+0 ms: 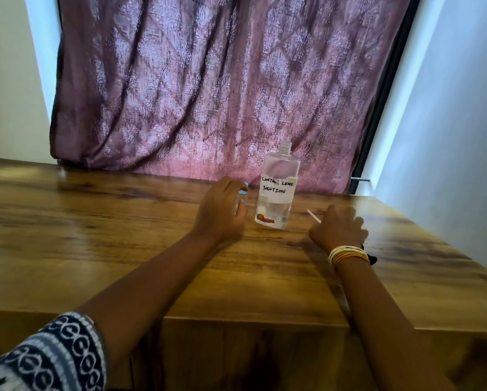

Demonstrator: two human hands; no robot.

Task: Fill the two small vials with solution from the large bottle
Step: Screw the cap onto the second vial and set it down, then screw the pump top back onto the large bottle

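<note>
Clearly uncapped — large bottle (277, 190) upright mid-worktop (95, 221), approx. a third full. Left hand (219, 213) curled round small vial (241, 200) just beside it; right hand (338, 228) pinching thin stick (313, 216). 2nd vial not visible. Risk: nudging bottle w/ knuckles — spill.

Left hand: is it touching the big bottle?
Apart. Head view shows a strip of table between the left hand and the bottle.

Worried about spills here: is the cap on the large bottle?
No, the large bottle stands upright on the wooden table with its threaded neck bare and open.
</note>
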